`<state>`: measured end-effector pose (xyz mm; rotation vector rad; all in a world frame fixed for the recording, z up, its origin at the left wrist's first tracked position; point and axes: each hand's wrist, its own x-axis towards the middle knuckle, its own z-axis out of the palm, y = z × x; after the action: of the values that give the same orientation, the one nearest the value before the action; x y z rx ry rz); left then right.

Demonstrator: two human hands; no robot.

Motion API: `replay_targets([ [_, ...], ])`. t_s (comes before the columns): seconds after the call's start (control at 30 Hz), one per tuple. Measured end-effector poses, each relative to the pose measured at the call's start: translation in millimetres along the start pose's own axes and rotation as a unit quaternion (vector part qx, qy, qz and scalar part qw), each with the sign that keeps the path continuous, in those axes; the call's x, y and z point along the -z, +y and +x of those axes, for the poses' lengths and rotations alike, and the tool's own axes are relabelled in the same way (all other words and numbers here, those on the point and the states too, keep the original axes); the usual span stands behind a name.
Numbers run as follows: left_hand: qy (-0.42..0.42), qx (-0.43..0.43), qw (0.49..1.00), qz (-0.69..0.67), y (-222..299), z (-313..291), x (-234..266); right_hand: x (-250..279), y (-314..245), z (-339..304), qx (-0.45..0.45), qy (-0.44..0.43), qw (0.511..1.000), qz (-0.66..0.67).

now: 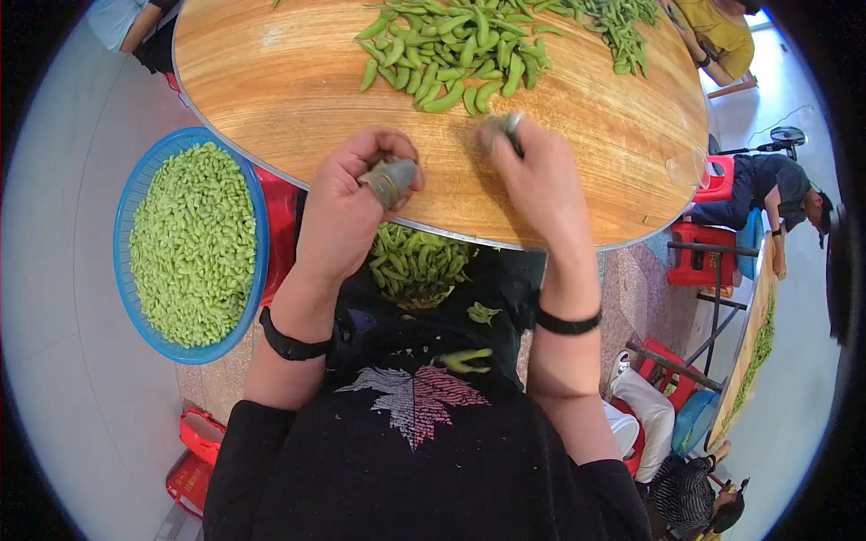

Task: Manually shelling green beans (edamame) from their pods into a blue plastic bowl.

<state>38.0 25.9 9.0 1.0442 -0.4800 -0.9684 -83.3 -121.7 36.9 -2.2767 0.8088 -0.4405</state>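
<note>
My left hand (347,203) is curled above the near edge of the wooden table (298,81), a grey cover (390,183) wrapped on its thumb. Whatever its closed fingers hold, if anything, is hidden. My right hand (546,176) reaches over the tabletop to the near side of a heap of green soybean pods (460,45); its fingertips, wearing dark covers, are smeared by motion. Green pods or hulls (415,266) lie in a container below the table edge, between my arms. A split green pod (463,361) rests on my black shirt.
A blue basket (257,261) full of shelled green beans (194,243) stands at the left, beside a red stool (278,225). A clear cup (687,168) is near the table's right edge. Other people sit around this table and at another table (740,361) on the right.
</note>
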Motion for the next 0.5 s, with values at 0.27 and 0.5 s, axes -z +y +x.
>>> replay_targets([
  [0.27, -0.055, 0.083, 0.991, -0.084, -1, 1, -7, -23, 12, 23, -0.017, 0.106, 0.971, -0.215],
  [0.5, -0.086, 0.132, 0.972, -0.171, 0, 9, -21, 11, -3, -26, -0.154, -0.204, 0.781, 0.570],
])
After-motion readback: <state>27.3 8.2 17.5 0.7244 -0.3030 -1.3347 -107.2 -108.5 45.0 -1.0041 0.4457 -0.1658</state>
